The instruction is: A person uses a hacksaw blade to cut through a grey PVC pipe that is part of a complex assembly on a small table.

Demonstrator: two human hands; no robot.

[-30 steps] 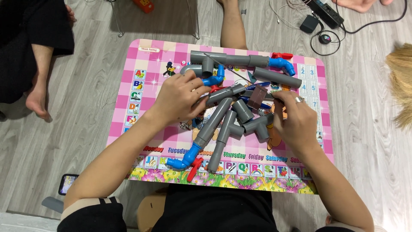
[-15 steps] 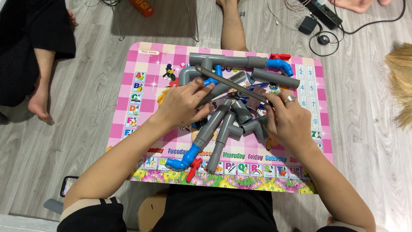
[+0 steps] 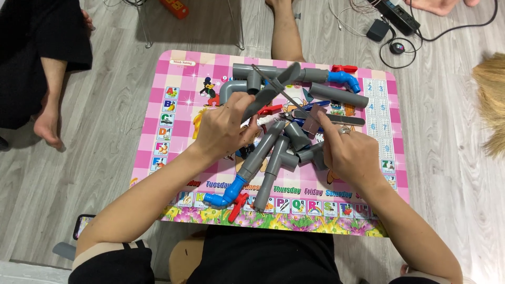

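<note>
Gripping a grey pipe point(image 3: 271, 89) — left hand point(image 3: 223, 129) — above pink mat point(image 3: 181, 94).

**Looks like somebody's living room floor, not a workshop**

Pretty sure this is a home. The floor point(image 3: 79, 173) is grey wood-look laminate and people sit right on it, barefoot: a bare foot point(image 3: 46, 126) shows at the left. The desk point(image 3: 173, 89) is a low pink kids' one, printed with letters, weekdays and cartoon characters. A power strip point(image 3: 399, 16) and an adapter point(image 3: 377, 30) with loose cables lie on the floor behind it, and a straw broom point(image 3: 492, 100) pokes in from the right. A phone point(image 3: 83, 226) lies on the floor too.
</note>
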